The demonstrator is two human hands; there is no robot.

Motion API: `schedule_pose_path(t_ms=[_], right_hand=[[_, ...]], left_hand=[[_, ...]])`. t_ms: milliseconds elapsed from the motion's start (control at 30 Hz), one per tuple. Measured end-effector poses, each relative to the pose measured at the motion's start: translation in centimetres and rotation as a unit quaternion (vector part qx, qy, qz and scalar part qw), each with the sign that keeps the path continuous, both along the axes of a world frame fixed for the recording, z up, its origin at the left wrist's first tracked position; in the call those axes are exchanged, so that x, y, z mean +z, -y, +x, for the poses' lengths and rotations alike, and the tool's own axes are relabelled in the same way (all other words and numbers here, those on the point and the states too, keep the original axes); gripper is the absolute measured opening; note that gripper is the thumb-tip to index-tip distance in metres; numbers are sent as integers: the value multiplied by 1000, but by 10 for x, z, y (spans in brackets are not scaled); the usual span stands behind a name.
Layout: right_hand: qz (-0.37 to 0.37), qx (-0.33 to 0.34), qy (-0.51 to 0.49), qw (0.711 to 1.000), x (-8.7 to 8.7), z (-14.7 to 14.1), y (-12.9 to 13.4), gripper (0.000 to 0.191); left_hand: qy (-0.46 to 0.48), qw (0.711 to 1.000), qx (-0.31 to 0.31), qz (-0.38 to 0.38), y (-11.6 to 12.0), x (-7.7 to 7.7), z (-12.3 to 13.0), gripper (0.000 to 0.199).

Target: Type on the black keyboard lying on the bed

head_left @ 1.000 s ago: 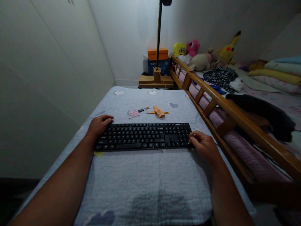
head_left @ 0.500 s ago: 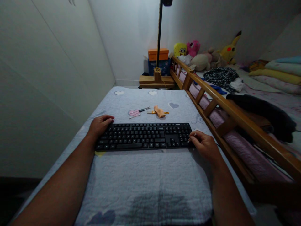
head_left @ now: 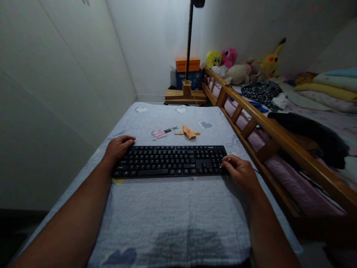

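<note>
A black keyboard (head_left: 164,162) lies flat across the cloth-covered table. At its far left corner rests my left hand (head_left: 119,147), closed round the edge with thumb and fingers. My right hand (head_left: 238,167) pinches a thin white cotton swab (head_left: 229,160) over the number keys at the right end. The swab's lower tip is close to the keys; I cannot tell if it touches. Beyond the keyboard lie a dark-handled tool with metal prongs (head_left: 170,130), another cotton swab (head_left: 160,137), and a folded orange cloth (head_left: 189,133) on top of a yellow-handled brush (head_left: 197,133).
A wooden bed rail (head_left: 262,119) runs along the table's right side, with bedding and several plush toys (head_left: 229,57) beyond. A black pole on a wooden base (head_left: 186,95) stands past the far edge, by an orange box (head_left: 187,64). A pale cabinet wall (head_left: 64,82) is at left.
My right hand with the cotton swab has shifted slightly left over the number keys. My left hand and the keyboard stay almost where they were.
</note>
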State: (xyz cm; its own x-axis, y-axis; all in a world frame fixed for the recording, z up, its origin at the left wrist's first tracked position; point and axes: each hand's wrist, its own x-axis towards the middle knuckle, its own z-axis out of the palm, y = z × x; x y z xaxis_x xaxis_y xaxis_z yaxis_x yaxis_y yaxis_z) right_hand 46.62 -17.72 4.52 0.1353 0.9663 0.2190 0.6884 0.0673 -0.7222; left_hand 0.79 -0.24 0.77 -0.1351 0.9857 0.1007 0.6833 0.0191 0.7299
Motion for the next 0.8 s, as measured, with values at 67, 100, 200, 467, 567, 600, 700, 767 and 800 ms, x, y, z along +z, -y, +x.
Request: schedule_pose_path(t_ms=[67, 100, 200, 467, 567, 600, 700, 767, 800], right_hand=[[2, 2, -2, 1000, 1, -2, 0, 21], [4, 4, -2, 1000, 1, -2, 0, 20], [7, 9, -3, 1000, 1, -2, 0, 20], [18, 22, -3, 1000, -3, -4, -1, 19], [23, 23, -2, 999, -4, -4, -1, 18], [24, 23, -2, 999, -4, -4, -1, 18], [27, 21, 1, 999, -5, -5, -1, 18], [28, 24, 4, 999, -5, -6, -1, 18], [28, 26, 6, 999, -4, -7, -2, 18]], left_hand=[[-1, 1000, 2, -3, 0, 0, 0, 42], [-1, 1000, 3, -4, 0, 0, 0, 43], [-2, 1000, 2, -3, 0, -1, -1, 44], [-1, 1000, 7, -5, -1, -2, -1, 41], [1, 1000, 5, -3, -1, -1, 0, 40], [3, 1000, 3, -1, -1, -1, 0, 40], [8, 1000, 3, 2, -2, 0, 0, 38], [10, 1000, 5, 3, -1, 0, 0, 37], [10, 1000, 6, 4, -1, 0, 0, 36]])
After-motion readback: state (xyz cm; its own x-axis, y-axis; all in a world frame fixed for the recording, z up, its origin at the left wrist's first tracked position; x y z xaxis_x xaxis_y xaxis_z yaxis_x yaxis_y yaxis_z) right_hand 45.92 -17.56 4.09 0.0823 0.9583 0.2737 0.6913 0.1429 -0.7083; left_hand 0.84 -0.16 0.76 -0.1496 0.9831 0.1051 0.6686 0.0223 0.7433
